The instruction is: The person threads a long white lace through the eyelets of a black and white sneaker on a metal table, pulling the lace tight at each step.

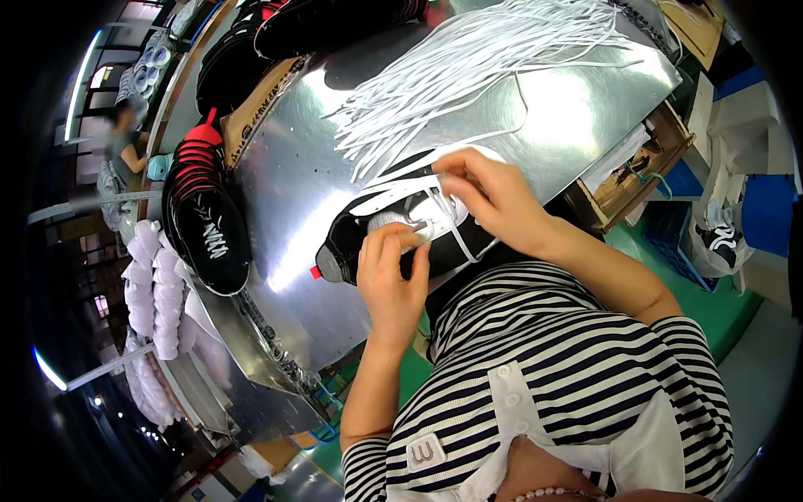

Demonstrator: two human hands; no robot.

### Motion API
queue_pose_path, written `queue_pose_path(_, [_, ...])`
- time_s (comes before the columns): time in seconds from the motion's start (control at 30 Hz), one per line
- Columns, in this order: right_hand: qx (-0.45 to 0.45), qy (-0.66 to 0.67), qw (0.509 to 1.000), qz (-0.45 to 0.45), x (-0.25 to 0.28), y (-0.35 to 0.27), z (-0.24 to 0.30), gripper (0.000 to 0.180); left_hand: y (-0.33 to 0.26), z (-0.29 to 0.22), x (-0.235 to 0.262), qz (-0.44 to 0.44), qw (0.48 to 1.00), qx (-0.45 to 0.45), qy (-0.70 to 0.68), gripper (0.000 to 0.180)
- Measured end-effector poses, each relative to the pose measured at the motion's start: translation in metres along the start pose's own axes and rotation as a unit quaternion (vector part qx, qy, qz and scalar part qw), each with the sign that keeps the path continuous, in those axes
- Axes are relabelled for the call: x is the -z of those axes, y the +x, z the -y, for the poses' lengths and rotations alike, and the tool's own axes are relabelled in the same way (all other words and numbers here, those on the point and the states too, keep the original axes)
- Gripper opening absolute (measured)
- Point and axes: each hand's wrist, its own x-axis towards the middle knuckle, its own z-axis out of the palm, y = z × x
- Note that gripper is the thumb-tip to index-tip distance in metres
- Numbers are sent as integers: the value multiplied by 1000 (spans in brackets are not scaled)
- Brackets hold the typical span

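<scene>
A black shoe point(336, 243) with white eyelet strips and a red heel tab lies on the metal table in front of me, its heel to the left. A white shoelace point(458, 227) runs across its opening and loops over the near side. My left hand point(391, 272) is at the near edge of the opening, thumb and forefinger pinched on the lace beside the white tongue. Over the far side of the shoe, my right hand point(495, 199) has its fingertips closed on the lace by the eyelet strip; its fingertips are slightly blurred.
Behind the shoe, a large bundle of white shoelaces point(477, 71) spreads over the metal table point(305, 180). A black-and-red shoe point(205, 222) stands at the left edge, and more shoes point(335, 25) lie at the back. To the right is an open wooden drawer point(623, 188). Another person point(125, 146) is far left.
</scene>
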Motion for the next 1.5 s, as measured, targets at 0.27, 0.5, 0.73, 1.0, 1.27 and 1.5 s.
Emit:
queue_pose_path(0.27, [-26, -119, 985, 123, 5, -50, 7, 19, 10, 2, 8, 41, 996, 73, 18, 28])
queue_pose_path(0.5, [-43, -139, 980, 139, 1, -48, 2, 17, 11, 4, 8, 66, 992, 102, 24, 24])
queue_pose_path(0.73, [-128, -94, 975, 156, -4, -41, 2, 18, 11, 16, 6, 83, 994, 56, -35, 22])
queue_pose_path(1.0, [-197, -44, 969, 144, -29, -27, -6, 17, 9, 13, 5, 90, 996, -8, 3, 17])
queue_pose_path(1.27, [-186, -95, 968, 142, -28, -34, 7, 16, 0, 5, -1, 45, 993, -100, 43, 24])
queue_pose_path(1.5, [-91, -142, 981, 91, -30, -42, -3, 15, -5, 8, -4, 40, 988, -135, 65, 23])
